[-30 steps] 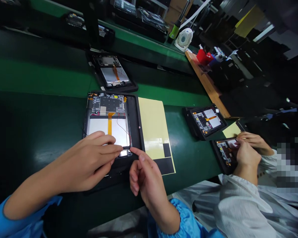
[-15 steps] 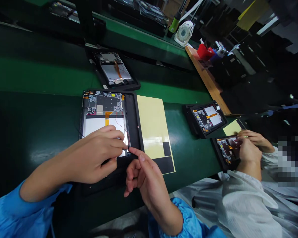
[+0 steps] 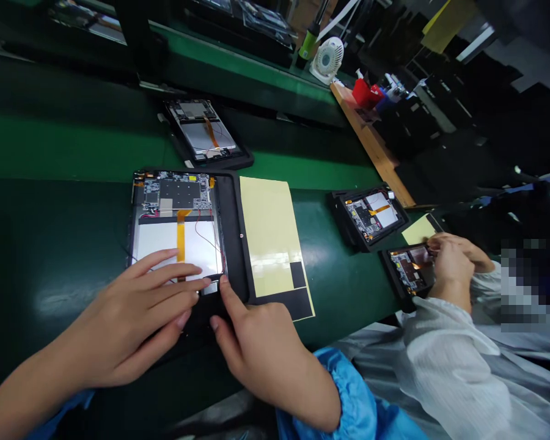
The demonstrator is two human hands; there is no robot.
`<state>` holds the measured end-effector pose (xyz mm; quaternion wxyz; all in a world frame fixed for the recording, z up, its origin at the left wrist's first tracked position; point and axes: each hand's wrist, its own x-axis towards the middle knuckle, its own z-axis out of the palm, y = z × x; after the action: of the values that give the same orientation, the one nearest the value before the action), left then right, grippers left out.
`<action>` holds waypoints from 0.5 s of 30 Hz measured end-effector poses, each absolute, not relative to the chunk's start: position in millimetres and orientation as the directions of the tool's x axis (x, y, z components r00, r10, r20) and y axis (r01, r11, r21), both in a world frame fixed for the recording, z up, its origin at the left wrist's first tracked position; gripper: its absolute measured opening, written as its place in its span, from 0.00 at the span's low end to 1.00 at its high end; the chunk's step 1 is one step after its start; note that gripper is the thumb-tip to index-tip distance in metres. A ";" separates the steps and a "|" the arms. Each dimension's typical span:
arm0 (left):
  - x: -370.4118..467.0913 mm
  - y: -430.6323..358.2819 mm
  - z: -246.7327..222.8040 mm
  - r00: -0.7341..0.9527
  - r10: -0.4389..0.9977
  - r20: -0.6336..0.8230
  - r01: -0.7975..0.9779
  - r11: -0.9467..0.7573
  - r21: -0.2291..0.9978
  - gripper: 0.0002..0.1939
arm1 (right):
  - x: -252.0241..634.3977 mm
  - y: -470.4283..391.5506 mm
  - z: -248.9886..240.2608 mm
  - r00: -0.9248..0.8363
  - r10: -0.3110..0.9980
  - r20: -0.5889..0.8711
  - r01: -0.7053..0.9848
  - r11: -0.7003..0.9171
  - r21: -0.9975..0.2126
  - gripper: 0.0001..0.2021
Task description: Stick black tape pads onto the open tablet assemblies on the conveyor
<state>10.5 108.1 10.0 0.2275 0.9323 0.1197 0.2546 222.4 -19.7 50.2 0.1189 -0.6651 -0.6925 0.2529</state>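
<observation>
Head view: two hands (image 3: 142,318) (image 3: 266,354) touch one opened tablet (image 3: 203,241).

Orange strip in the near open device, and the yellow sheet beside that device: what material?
Orange strip: probably polyimide flex film, satin; amber colour, thin, flat ribbon shape.
Yellow sheet: coated paper or plastic film, can't tell which; smooth, semi-gloss, bright light patches.

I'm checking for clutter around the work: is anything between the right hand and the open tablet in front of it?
Nothing visible is. The right hand's index fingertip is at the lower right corner of the open tablet. The left hand reaches over its lower part, beside that fingertip.
</observation>
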 end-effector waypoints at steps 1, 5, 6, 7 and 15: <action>5.5 104.4 8.7 0.834 0.361 0.416 0.136 -0.867 0.480 0.17 | 221.9 -17.5 50.6 -0.099 0.982 -0.163 0.877 0.009 -0.481 0.32; -6.0 101.8 0.8 0.821 0.448 0.352 0.235 -0.830 0.506 0.18 | 217.3 -11.2 54.1 -0.091 0.986 -0.138 0.896 0.021 -0.444 0.29; -7.9 104.2 -1.5 0.824 0.446 0.350 0.235 -0.831 0.505 0.18 | 215.9 -10.6 55.1 -0.089 0.986 -0.144 0.903 0.019 -0.429 0.30; -9.5 106.7 -3.8 0.830 0.430 0.355 0.224 -0.840 0.495 0.19 | 215.2 -10.4 55.9 -0.091 0.984 -0.151 0.912 0.022 -0.410 0.31; 47.7 52.2 -8.7 0.817 0.255 0.517 0.146 -0.959 0.242 0.21 | 303.1 -17.1 40.5 0.183 0.968 0.172 0.751 -0.025 -0.660 0.16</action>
<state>47.7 52.2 -8.7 0.0961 0.9484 0.1055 0.2832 303.1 -17.1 40.5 0.3264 -0.6964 -0.6172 0.1660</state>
